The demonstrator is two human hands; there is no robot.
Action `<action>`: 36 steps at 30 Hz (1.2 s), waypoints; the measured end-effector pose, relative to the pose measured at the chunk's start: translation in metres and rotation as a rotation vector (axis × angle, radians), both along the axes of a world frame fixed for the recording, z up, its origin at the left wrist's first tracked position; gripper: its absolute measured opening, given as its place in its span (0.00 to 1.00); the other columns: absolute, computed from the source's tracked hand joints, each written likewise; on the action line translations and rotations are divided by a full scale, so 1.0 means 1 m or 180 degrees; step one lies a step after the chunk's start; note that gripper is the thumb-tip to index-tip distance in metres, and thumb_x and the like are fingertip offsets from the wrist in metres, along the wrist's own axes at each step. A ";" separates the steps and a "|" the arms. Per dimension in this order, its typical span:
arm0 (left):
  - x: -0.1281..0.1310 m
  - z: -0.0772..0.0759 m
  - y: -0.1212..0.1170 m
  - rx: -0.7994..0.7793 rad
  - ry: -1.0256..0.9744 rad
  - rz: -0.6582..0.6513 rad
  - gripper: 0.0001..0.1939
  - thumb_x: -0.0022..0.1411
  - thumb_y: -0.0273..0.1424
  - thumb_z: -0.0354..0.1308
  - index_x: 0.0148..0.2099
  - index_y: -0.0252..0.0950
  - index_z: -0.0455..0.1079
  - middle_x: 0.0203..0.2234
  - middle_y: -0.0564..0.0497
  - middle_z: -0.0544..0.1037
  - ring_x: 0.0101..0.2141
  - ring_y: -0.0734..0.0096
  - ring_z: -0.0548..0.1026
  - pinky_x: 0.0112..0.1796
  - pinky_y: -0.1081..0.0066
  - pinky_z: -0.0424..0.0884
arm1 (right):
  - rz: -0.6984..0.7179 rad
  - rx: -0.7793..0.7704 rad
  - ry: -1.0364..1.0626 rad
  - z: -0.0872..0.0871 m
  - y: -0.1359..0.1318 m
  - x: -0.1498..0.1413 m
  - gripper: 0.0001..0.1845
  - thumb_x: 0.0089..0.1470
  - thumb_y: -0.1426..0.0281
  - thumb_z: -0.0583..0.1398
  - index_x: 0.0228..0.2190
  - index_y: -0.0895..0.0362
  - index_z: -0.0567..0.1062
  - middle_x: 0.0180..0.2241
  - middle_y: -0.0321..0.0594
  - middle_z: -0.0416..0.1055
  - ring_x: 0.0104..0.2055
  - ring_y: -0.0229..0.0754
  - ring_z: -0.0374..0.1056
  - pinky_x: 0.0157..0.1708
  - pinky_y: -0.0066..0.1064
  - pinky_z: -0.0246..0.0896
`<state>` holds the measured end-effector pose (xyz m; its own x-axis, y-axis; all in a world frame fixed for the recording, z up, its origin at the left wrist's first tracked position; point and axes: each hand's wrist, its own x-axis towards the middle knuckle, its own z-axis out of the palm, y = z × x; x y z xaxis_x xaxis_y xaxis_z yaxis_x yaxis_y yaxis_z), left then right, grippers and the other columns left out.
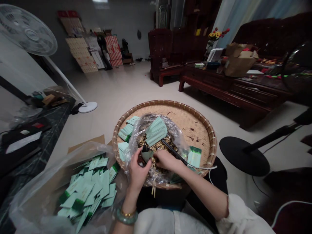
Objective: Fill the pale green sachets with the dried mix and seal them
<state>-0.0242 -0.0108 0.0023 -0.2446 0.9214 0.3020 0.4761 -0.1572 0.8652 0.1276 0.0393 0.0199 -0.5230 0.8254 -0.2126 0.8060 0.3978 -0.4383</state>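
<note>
My left hand (pixel 137 170) is closed around a small green packet (pixel 147 155), held open at its top over a clear plastic bag (pixel 136 133) of loose dried bits. My right hand (pixel 165 160) is closed on a dark scoop (pixel 172 149), whose end meets the packet's mouth. The bag lies in a round woven bamboo tray (pixel 195 112) on my lap. A stack of green packets (pixel 156 130) rests on the bag, and more packets (pixel 126 131) lie at the tray's left. One packet (pixel 194 156) sits at the right.
A large clear bag (pixel 36 195) with several green packets (pixel 87 191) lies at my lower left. A white standing fan (pixel 29 31) is at the left, a black fan base (pixel 243 154) at the right. A dark wooden low table (pixel 234 87) stands beyond.
</note>
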 end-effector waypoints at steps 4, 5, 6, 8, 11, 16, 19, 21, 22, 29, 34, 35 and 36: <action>-0.002 -0.002 0.000 -0.0009 -0.0057 -0.0025 0.28 0.51 0.33 0.62 0.55 0.35 0.65 0.38 0.44 0.78 0.34 0.64 0.77 0.37 0.65 0.75 | -0.0113 0.0041 0.0341 -0.003 0.003 0.006 0.09 0.44 0.76 0.61 0.31 0.59 0.78 0.31 0.41 0.76 0.35 0.41 0.70 0.33 0.25 0.56; -0.002 -0.003 0.000 -0.0018 -0.0056 -0.0027 0.28 0.51 0.32 0.62 0.55 0.35 0.65 0.38 0.45 0.78 0.34 0.64 0.77 0.37 0.65 0.75 | -0.0132 0.0064 0.0408 -0.002 0.003 0.009 0.09 0.45 0.76 0.60 0.31 0.58 0.78 0.31 0.40 0.76 0.34 0.40 0.70 0.33 0.25 0.56; -0.003 -0.003 -0.001 -0.0021 -0.0045 -0.0032 0.28 0.51 0.32 0.62 0.55 0.35 0.65 0.38 0.45 0.78 0.34 0.65 0.77 0.37 0.65 0.75 | -0.0166 0.0083 0.0491 0.000 0.003 0.012 0.09 0.45 0.76 0.60 0.32 0.59 0.78 0.30 0.39 0.76 0.33 0.39 0.70 0.32 0.24 0.57; -0.003 -0.003 -0.001 0.0015 -0.0001 -0.0052 0.28 0.51 0.31 0.62 0.55 0.35 0.65 0.38 0.45 0.77 0.35 0.64 0.77 0.37 0.65 0.74 | -0.0305 0.0106 0.0825 0.008 0.003 0.019 0.10 0.45 0.77 0.60 0.32 0.59 0.78 0.30 0.38 0.77 0.32 0.38 0.70 0.32 0.24 0.58; -0.002 -0.003 0.000 0.0136 0.0113 -0.0099 0.27 0.51 0.29 0.62 0.55 0.37 0.66 0.40 0.45 0.76 0.37 0.63 0.76 0.39 0.64 0.74 | -0.0577 0.0106 0.1703 0.033 0.000 0.026 0.09 0.45 0.77 0.61 0.31 0.59 0.79 0.30 0.37 0.78 0.32 0.38 0.71 0.33 0.25 0.61; 0.002 -0.002 0.001 0.0280 0.0350 -0.0079 0.27 0.50 0.27 0.61 0.54 0.39 0.66 0.43 0.45 0.75 0.41 0.61 0.74 0.41 0.63 0.72 | -0.0580 0.0162 0.2360 0.081 -0.007 0.019 0.10 0.48 0.74 0.62 0.34 0.57 0.80 0.33 0.39 0.79 0.33 0.40 0.73 0.34 0.29 0.67; 0.003 0.000 0.001 0.0270 0.0422 -0.0094 0.27 0.50 0.27 0.61 0.54 0.39 0.65 0.43 0.45 0.75 0.41 0.61 0.74 0.39 0.64 0.73 | -0.0475 0.0067 0.2341 0.091 -0.008 0.010 0.12 0.48 0.75 0.61 0.36 0.56 0.80 0.36 0.41 0.79 0.36 0.42 0.74 0.38 0.33 0.69; 0.002 0.000 0.000 0.0250 0.0419 -0.0095 0.27 0.50 0.27 0.61 0.54 0.39 0.65 0.44 0.45 0.74 0.41 0.62 0.74 0.39 0.65 0.73 | -0.0527 0.0025 0.2333 0.089 -0.008 0.008 0.12 0.50 0.75 0.60 0.37 0.55 0.80 0.36 0.41 0.79 0.36 0.42 0.74 0.38 0.34 0.69; 0.002 0.000 -0.001 0.0246 0.0415 -0.0079 0.27 0.49 0.27 0.61 0.54 0.39 0.65 0.44 0.45 0.74 0.41 0.62 0.74 0.39 0.65 0.73 | -0.0573 0.0018 0.2350 0.087 -0.008 0.008 0.12 0.50 0.75 0.60 0.37 0.55 0.80 0.36 0.41 0.79 0.35 0.42 0.74 0.37 0.34 0.69; 0.001 -0.002 0.000 0.0243 0.0485 -0.0044 0.27 0.50 0.27 0.61 0.54 0.37 0.65 0.44 0.44 0.74 0.43 0.60 0.73 0.41 0.62 0.72 | -0.0741 -0.0180 0.2377 0.069 -0.008 0.019 0.12 0.52 0.72 0.59 0.38 0.57 0.79 0.34 0.41 0.78 0.31 0.40 0.73 0.32 0.31 0.68; 0.006 0.004 -0.001 0.0356 0.0601 -0.0250 0.28 0.49 0.24 0.59 0.54 0.39 0.64 0.46 0.46 0.74 0.46 0.59 0.71 0.46 0.60 0.70 | -0.0531 0.0016 0.2418 0.069 -0.001 0.013 0.13 0.51 0.72 0.60 0.41 0.58 0.78 0.37 0.42 0.77 0.36 0.40 0.72 0.36 0.30 0.66; 0.006 0.005 -0.001 0.0376 0.0632 -0.0288 0.28 0.49 0.23 0.59 0.54 0.38 0.65 0.46 0.46 0.74 0.47 0.59 0.71 0.47 0.59 0.69 | -0.0429 0.0051 0.2370 0.070 0.001 0.011 0.12 0.51 0.73 0.60 0.39 0.58 0.79 0.37 0.42 0.77 0.37 0.40 0.72 0.37 0.30 0.66; 0.006 0.006 -0.001 0.0392 0.0659 -0.0323 0.27 0.49 0.23 0.59 0.54 0.38 0.65 0.45 0.46 0.74 0.47 0.58 0.71 0.48 0.58 0.69 | -0.0338 0.0106 0.2306 0.071 0.003 0.010 0.10 0.51 0.74 0.60 0.36 0.58 0.79 0.36 0.42 0.77 0.37 0.40 0.72 0.37 0.30 0.66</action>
<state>-0.0180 -0.0120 0.0084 -0.0740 0.8913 0.4473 0.6176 -0.3112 0.7223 0.1376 0.0422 0.0906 -0.4397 0.8795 0.1824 0.3535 0.3561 -0.8650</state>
